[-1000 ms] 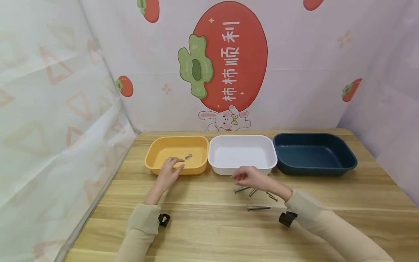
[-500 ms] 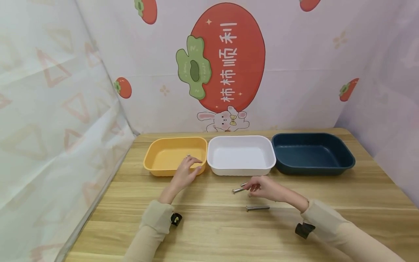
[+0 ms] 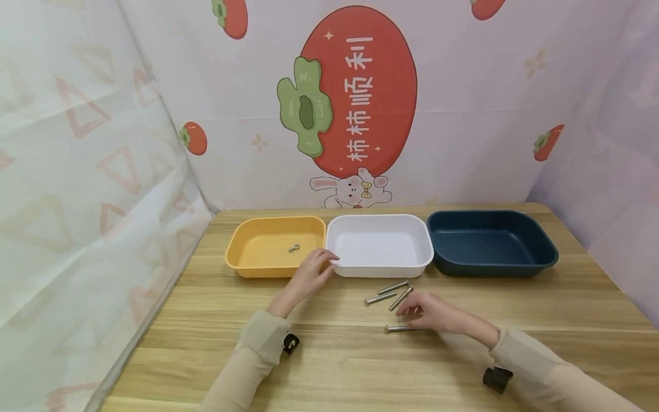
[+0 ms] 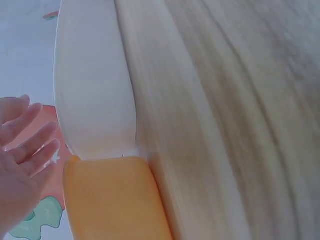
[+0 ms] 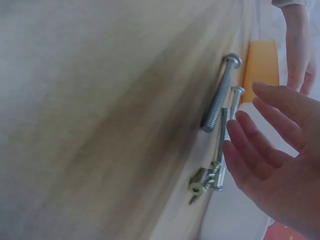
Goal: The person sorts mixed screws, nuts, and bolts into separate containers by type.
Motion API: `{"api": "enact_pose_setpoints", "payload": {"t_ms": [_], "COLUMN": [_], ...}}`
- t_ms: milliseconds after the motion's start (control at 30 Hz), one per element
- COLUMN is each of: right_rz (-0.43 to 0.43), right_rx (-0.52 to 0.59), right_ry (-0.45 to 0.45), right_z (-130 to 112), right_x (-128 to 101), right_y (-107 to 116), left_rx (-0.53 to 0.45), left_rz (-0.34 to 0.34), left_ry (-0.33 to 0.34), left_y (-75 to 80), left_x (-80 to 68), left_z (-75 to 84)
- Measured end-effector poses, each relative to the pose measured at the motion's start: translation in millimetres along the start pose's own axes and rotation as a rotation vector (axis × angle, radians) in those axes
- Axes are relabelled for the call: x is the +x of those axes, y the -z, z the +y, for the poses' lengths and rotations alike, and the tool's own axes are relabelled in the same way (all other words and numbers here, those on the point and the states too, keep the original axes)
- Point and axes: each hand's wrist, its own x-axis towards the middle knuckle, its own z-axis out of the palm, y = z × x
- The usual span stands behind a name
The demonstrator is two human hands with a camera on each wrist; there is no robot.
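Note:
My left hand (image 3: 310, 273) hovers with relaxed fingers by the front corner where the orange and white trays meet, holding nothing. My right hand (image 3: 435, 313) is over the metal bolts, fingers loosely bent and nothing between them. Three long bolts, one of them this bolt (image 3: 380, 298), lie close together in front of the white tray. Another long bolt (image 3: 396, 329) lies nearer, partly covered by the right hand in the head view. The right wrist view also shows shorter bolts (image 5: 200, 182) on the table. Small metal nuts (image 3: 294, 248) lie in the orange tray (image 3: 242, 267).
The white tray (image 3: 378, 270) stands in the middle of the row, with the dark blue tray (image 3: 494, 267) to its right. All three trays stand along the back of the wooden table (image 3: 329, 366). A printed cloth (image 3: 463, 143) hangs behind them.
My left hand has moved right, from the orange tray's front to its corner with the white tray. My right hand has moved right and nearer, uncovering several bolts.

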Motion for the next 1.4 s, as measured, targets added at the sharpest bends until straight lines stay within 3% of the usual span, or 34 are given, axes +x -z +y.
{"api": "enact_pose_setpoints", "payload": {"t_ms": [367, 867, 1200, 1400], "right_rz": [-0.036, -0.047, -0.059, -0.046], "right_rx": [0.053, 0.01, -0.01, -0.03], "right_ry": [-0.039, 0.004, -0.031, -0.036], "right_z": [5, 6, 5, 4], "right_x": [-3, -3, -3, -1], "right_y": [-7, -13, -12, -9], "left_rx": [-0.019, 0.027, 0.037, 0.048], "left_rz": [-0.079, -0.085, -0.132, -0.125], "left_ry": [0.016, -0.044, -0.029, -0.032], "left_y": [-8.3, -16.3, -15.9, -15.8], "left_x": [5.6, 12.8, 16.7, 16.8], "left_z": [2.8, 0.6, -0.3, 1.4]}}
